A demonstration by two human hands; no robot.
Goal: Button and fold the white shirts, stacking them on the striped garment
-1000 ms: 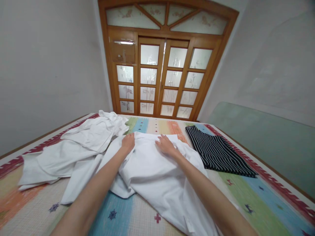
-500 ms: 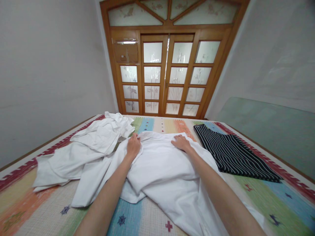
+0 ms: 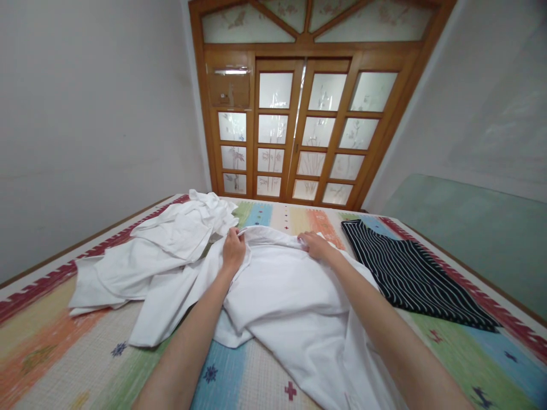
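A white shirt point(image 3: 286, 296) lies spread and wrinkled in front of me, its far edge lifted a little between my hands. My left hand point(image 3: 233, 250) pinches that edge at its left end, fingers closed on the cloth. At the right end of the same edge, my right hand point(image 3: 315, 245) grips the fabric between thumb and fingers. A sleeve-like part of the white cloth stretches out to the left under my left forearm. The lower part of the shirt runs beneath my right forearm toward me.
Crumpled white clothing point(image 3: 171, 239) is heaped at the left. A folded black garment with white stripes point(image 3: 414, 273) lies at the right. Everything rests on a colourful striped bedspread point(image 3: 102, 364). A pale green headboard-like panel point(image 3: 465, 228) stands right; wooden glazed doors point(image 3: 294, 131) are beyond.
My right hand has gone from lying with spread fingers on the shirt to gripping its far edge, which is now slightly raised. The view has shifted a little to the left.
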